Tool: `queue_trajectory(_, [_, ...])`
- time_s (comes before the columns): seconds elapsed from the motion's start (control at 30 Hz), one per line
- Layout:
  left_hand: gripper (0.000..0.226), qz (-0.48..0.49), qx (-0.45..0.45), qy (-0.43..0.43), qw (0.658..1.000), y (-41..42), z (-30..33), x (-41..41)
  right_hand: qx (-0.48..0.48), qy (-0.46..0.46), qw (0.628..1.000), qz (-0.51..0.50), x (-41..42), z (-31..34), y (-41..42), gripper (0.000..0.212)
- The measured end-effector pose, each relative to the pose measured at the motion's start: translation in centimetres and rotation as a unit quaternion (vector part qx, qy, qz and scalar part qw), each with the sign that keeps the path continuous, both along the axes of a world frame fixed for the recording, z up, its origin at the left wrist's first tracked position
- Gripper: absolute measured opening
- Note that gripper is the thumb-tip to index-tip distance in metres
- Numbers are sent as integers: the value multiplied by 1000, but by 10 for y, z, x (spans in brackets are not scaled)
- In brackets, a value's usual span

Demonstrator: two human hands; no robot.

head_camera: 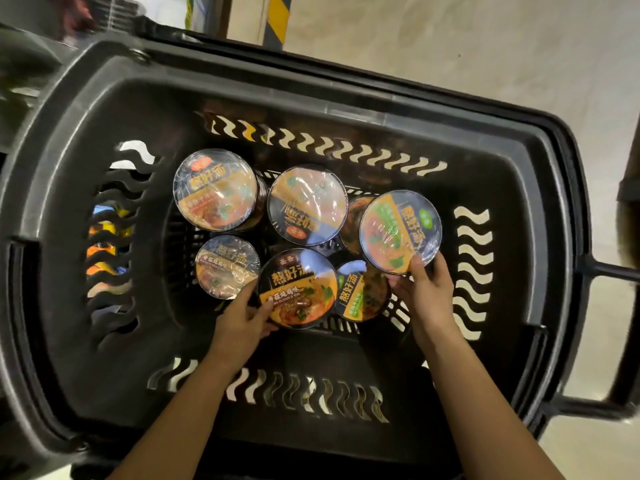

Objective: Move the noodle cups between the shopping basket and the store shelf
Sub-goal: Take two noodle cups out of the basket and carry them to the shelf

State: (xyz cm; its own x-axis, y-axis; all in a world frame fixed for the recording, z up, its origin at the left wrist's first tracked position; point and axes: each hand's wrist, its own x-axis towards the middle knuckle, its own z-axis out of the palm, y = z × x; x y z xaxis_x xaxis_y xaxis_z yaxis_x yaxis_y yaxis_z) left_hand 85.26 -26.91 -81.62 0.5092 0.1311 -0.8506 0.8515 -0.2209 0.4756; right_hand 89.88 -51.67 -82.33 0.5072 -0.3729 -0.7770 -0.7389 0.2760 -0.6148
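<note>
Several shrink-wrapped noodle cups with dark and orange lids lie inside a black shopping basket (540, 216). My left hand (242, 323) grips the near edge of an orange-label cup (298, 289) in the middle front of the basket. My right hand (426, 289) holds the lower rim of a green-label cup (400, 232), which is raised and tilted at the right. Another green-label cup (360, 292) lies between my hands. Further cups sit at the back left (214, 188), the back middle (306, 204) and the front left (227, 266).
The basket's black handle (609, 271) sticks out to the right. Beige floor (450, 46) lies beyond the basket. Colourful goods (107, 233) show through the slots in the basket's left wall. No shelf is clearly in view.
</note>
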Motion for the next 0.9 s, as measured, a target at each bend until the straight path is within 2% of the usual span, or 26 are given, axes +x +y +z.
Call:
queue_trajectory(0.17, [46,-109,-26,-19,993,-29,3,8,-30,0,999,33,21,-6,4,36])
queue_trajectory(0.5, [46,-178,-48,-79,980,-73,-10,8,0,50,998,41,28,-8,-3,38])
queue_trajectory(0.7, [47,-192,-34,-64,979,-75,-10,9,-103,72,983,133,31,-7,-6,32])
queue_trajectory(0.83, [50,-239,20,-59,969,-75,-1,13,-185,99,950,232,35,14,-7,40])
queue_trajectory(0.9, [45,-247,59,-46,966,-72,14,20,-231,105,922,292,35,35,-5,46])
